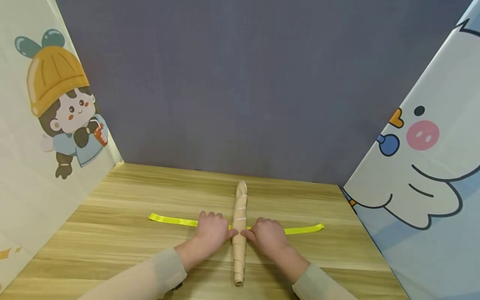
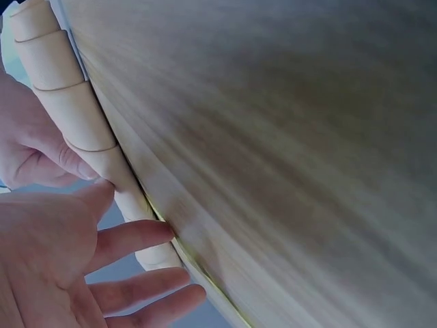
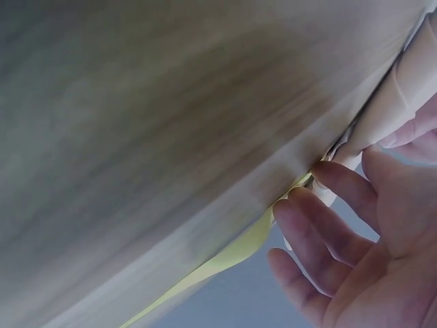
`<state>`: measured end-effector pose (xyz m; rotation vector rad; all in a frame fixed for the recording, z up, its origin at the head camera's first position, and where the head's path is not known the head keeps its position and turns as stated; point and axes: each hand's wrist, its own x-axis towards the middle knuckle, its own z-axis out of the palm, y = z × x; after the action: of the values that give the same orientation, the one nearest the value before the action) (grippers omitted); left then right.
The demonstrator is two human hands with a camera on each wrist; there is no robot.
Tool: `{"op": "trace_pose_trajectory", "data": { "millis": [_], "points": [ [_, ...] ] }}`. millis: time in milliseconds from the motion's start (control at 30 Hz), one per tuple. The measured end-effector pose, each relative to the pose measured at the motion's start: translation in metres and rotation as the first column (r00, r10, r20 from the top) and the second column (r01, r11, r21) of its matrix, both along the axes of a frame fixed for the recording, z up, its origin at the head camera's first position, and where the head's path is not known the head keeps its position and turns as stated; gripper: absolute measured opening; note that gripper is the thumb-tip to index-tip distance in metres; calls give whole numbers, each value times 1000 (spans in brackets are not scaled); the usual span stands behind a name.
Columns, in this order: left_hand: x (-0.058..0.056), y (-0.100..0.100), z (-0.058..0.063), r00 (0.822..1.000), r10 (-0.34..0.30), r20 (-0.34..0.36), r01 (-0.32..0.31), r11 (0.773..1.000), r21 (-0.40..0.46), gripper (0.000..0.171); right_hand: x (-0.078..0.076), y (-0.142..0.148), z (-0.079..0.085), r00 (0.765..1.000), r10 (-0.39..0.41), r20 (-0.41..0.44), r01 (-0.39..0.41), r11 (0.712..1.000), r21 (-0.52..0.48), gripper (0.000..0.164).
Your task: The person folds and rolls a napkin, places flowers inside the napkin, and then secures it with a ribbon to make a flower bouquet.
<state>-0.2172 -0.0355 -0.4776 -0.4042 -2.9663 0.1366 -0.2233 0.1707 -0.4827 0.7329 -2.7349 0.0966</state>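
Observation:
A long, narrow roll of beige cloth (image 1: 240, 249), wound in a spiral, lies lengthwise in the middle of the wooden table. A bright yellow ribbon (image 1: 174, 220) runs crosswise beneath it, one end out to each side. From the left, my left hand (image 1: 211, 231) touches the roll with its thumb; its fingers (image 2: 136, 236) extend fairly straight beside the roll, down at the table. My right hand (image 1: 271, 235) mirrors this, thumb against the roll's right side. Its bent fingers (image 3: 334, 225) rest by the ribbon (image 3: 249, 242). Both palms hide parts of the ribbon.
The wooden table (image 1: 150, 179) meets a dark grey panel (image 1: 225, 83) at its back edge. Printed panels stand at both sides, a cartoon child (image 1: 71, 104) on the left one and a white cartoon figure (image 1: 431, 166) on the right one.

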Motion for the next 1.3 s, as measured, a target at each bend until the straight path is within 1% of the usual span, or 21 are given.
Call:
{"op": "trace_pose_trajectory", "data": {
  "millis": [67, 167, 300, 400, 567, 700, 833, 1033, 1133, 1200, 1300],
  "points": [
    [-1, -1, 0, 1000, -2, 6, 2, 1000, 19, 66, 1, 0, 1, 1000, 4, 2, -4, 1000, -4, 47],
    [0, -4, -1, 1000, -12, 26, 10, 997, 78, 65, 2, 1, 4, 1000, 9, 16, -9, 1000, -12, 46],
    [3, -9, 3, 998, -44, 43, 35, 982, 186, 63, 3, 2, 5, 999, 11, 43, -10, 1000, -18, 43],
    [3, -13, 4, 997, -67, 36, 57, 972, 226, 62, 3, 3, 6, 998, 11, 58, -10, 1000, -13, 42],
    [1, -17, 1, 996, -89, 15, 83, 964, 252, 58, 1, 4, 4, 998, 7, 64, -7, 1000, -4, 43],
    [1, -19, 1, 995, -102, 3, 98, 959, 266, 55, 1, 4, 3, 997, 9, 75, -8, 1000, -17, 43],
    [1, -19, 2, 994, -109, 8, 103, 957, 270, 54, 1, 4, 3, 995, 8, 97, -4, 999, -33, 42],
    [0, -20, 0, 994, -111, 13, 103, 953, 284, 50, 0, 5, 2, 994, 7, 108, -3, 999, -37, 40],
    [-1, -22, 0, 993, -114, 14, 104, 946, 306, 42, 0, 7, 3, 992, 9, 130, -3, 999, -45, 39],
    [-2, -24, -1, 992, -124, 12, 114, 939, 324, 32, -1, 9, 3, 988, 2, 153, 7, 998, -55, 36],
    [-4, -31, 1, 987, -161, 11, 146, 919, 367, 23, -3, 15, 5, 980, -18, 199, 35, 996, -84, 34]
  ]
}}
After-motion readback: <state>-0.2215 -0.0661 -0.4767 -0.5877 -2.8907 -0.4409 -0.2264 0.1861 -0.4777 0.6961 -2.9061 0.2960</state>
